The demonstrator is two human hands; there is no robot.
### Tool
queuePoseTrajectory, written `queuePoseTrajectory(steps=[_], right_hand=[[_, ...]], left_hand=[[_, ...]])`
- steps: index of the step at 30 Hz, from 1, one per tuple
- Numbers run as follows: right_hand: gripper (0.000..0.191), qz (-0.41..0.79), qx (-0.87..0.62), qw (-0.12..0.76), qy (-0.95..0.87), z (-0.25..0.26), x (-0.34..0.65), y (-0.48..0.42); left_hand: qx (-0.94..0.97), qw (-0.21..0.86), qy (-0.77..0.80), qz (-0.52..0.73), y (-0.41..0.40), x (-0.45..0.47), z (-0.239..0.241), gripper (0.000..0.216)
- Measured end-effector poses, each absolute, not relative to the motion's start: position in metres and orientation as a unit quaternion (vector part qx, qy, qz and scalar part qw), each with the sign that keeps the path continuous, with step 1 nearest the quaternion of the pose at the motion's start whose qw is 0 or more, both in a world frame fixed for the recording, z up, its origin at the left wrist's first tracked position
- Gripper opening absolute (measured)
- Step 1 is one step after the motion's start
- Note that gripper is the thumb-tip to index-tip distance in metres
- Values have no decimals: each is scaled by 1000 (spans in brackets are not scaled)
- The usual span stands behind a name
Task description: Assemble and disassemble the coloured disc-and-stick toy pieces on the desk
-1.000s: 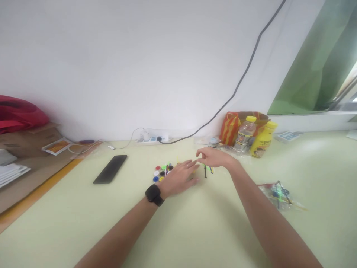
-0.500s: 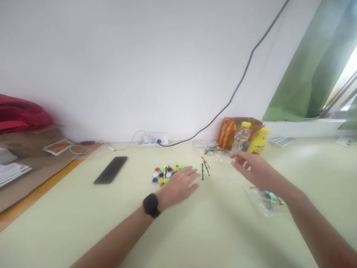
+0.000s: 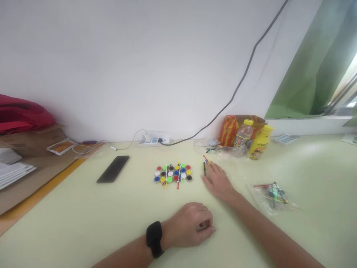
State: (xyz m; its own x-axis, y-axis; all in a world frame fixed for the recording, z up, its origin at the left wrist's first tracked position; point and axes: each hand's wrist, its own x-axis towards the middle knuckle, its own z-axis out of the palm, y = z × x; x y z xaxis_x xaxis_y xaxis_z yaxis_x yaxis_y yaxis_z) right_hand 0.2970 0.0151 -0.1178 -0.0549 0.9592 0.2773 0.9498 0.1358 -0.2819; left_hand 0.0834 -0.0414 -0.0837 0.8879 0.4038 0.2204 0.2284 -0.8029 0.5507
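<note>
A grid of small coloured round caps [image 3: 173, 174] lies on the pale yellow-green table [image 3: 83, 219], with thin coloured sticks laid across it. A little to its right lies a small bundle of coloured sticks [image 3: 205, 162]. My right hand [image 3: 219, 181] rests flat on the table, fingers stretched out, its fingertips touching those sticks. My left hand [image 3: 192, 224], with a black watch on the wrist, lies nearer to me with its fingers curled under; nothing shows in them.
A black phone [image 3: 113, 169] lies to the left. At the wall stand a white power strip [image 3: 152, 140] with cables, two bottles [image 3: 252, 140] and an orange bag [image 3: 230, 130]. A clear plastic bag of parts [image 3: 272, 194] lies to the right. Boxes and papers are at far left.
My left hand drew back from the caps toward me and curled shut, uncovering the grid. My right hand swung out to the right, then came back and settled flat on the stick bundle.
</note>
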Motion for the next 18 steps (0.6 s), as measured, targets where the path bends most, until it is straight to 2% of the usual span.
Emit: queuePoseTrajectory(steps=[8,18], right_hand=[[54,14,-632,216,-744,-126,306,8],[41,44,-595,225,-770,-112,300,2]], left_hand=[[926,286,162,184,-41,82,-89,18],[921,294,174,186,-42,81,-87,18]])
